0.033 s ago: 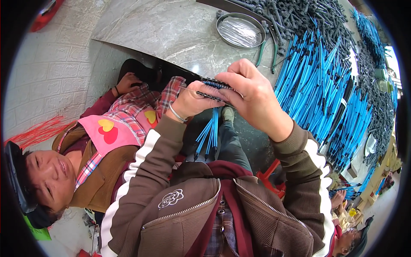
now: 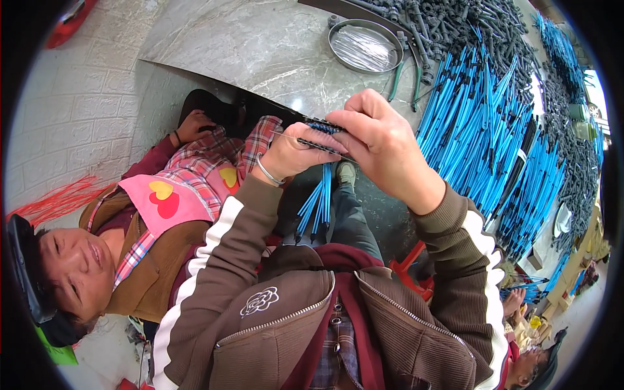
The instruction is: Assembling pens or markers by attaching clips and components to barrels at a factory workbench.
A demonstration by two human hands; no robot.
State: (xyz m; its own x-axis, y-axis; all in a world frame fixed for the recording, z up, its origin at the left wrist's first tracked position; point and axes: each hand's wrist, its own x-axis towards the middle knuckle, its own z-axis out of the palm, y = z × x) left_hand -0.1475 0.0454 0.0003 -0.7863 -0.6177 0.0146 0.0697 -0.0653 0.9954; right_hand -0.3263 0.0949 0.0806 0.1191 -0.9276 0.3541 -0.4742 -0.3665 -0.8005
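Observation:
In front of my chest, my left hand [image 2: 290, 155] is closed around several thin blue rods [image 2: 316, 207] with black tips, which hang down between my hands. Dark ribbed pieces [image 2: 320, 146] lie across the top of the bundle, between the fingers. My right hand [image 2: 388, 146] is closed too, its thumb and fingers pinching the right end of these ribbed pieces. A thin wire-like strand shows beside my left fingers. My fingers hide most of the gripped part.
The grey stone-look table [image 2: 240, 49] holds a round metal tray [image 2: 365, 47] of thin pale strips, green-handled pliers [image 2: 416, 81], a heap of blue rods [image 2: 468, 123] and piles of dark grey fittings [image 2: 448, 32]. Close at left sits a person in a pink apron [image 2: 170, 198]. A red stool [image 2: 409, 266] stands below.
My right thumb and fingers have shifted very slightly on the ribbed pieces. Everything else looks the same.

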